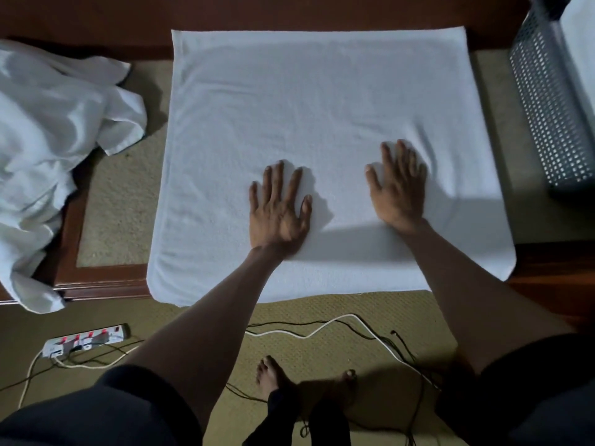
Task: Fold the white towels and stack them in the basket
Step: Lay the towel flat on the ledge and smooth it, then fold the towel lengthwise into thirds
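White terry towel (322,101) flat on brown wooden table (96,281), nearly square, slightly longer left-right, near edge overhanging; left hand (278,210), right hand (397,188) pressing, fingers (273,178) spread.

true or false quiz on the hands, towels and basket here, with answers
1. The left hand and right hand lie flat on the spread towel. True.
2. The basket stands left of the towel. False: it stands at the right.
3. A crumpled pile of white cloth lies at the left. True.
4. The right hand pinches a towel corner. False: its fingers lie straight on the towel.
5. The power strip lies on the towel. False: it lies on the floor.
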